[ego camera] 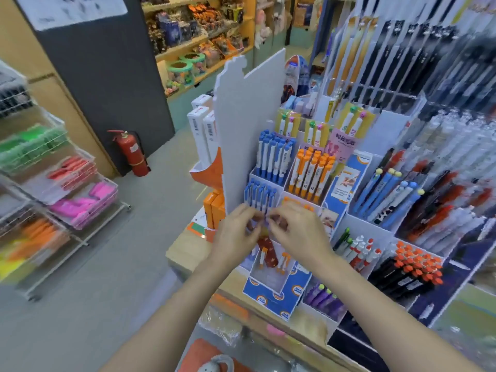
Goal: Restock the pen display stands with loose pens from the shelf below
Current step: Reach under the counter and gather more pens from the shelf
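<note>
left hand (237,232): raised in front of display stand (346,224), fingers curled inward toward right hand; fingertips blurred, seemed to pinch something small, item not identifiable.
right hand (296,232): met left hand at stand's left edge, thumb and fingers pinched together; what sat between them could not be made out.
contact: fingertips of both hands touched or nearly touched, just below blue-capped pens (260,196); exact contact lost to blur.
blue-capped pens: stood upright in slot at stand's left edge, lower ends hidden behind the fingers.
blue-and-white pens (273,159): filled slot one tier up, against white side panel (249,135).
orange-and-white pens (312,173): filled slot just right of those.
front pocket (271,275): below the hands, held a few orange-clipped pens, top covered by hands and wrists.
black pens with orange caps (410,269): packed in slot near stand's right front corner.
right side of stand: smeared, hanging packs unreadable.
shelf below (241,326): cut off at bottom edge, showed only clear wrap and an orange shape; loose pens not distinguishable.
fire extinguisher (132,154): stood on floor by dark wall, well apart from stand.
</note>
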`<action>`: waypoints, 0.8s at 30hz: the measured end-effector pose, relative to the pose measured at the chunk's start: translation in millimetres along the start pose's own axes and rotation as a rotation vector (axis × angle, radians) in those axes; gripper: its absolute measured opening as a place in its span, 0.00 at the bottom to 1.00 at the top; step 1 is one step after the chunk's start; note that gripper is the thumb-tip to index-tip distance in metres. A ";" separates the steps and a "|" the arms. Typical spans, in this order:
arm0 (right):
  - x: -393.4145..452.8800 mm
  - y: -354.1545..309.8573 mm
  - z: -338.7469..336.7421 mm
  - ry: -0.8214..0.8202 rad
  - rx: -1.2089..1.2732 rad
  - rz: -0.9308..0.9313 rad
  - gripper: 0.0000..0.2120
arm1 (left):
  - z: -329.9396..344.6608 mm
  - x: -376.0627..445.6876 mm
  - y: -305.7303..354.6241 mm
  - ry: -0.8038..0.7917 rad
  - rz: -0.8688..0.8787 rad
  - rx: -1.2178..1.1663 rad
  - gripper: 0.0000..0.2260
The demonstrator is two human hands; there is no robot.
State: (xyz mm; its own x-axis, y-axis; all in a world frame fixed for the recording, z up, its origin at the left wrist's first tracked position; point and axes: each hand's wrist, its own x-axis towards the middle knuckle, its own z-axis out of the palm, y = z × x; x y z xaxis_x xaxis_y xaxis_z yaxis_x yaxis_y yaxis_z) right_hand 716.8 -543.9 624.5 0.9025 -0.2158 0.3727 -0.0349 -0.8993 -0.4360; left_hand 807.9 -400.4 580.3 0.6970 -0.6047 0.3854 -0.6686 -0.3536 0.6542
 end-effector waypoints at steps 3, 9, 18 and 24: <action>-11.2 -32.7 28.6 -0.439 0.037 -0.190 0.06 | -17.7 -83.1 -17.0 0.055 -0.317 0.078 0.08; -101.1 -133.8 138.2 -0.993 -0.214 -0.774 0.15 | -36.3 -375.4 -16.2 0.210 -1.304 0.145 0.18; -369.5 -363.6 211.2 -1.430 -0.263 -1.696 0.18 | 1.1 -697.9 138.5 0.835 -2.026 -0.019 0.20; -526.7 -393.5 253.4 -1.345 -0.622 -2.129 0.19 | 68.4 -762.4 149.9 0.973 -2.025 -0.359 0.20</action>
State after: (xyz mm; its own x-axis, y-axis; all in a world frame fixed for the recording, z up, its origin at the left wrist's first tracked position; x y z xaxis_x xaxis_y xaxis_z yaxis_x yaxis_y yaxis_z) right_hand 364.0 20.0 392.2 -0.3950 0.5795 -0.7129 0.8910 0.4306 -0.1437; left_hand 158.6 -41.2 340.0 0.1302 0.7135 -0.6885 0.8206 0.3122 0.4787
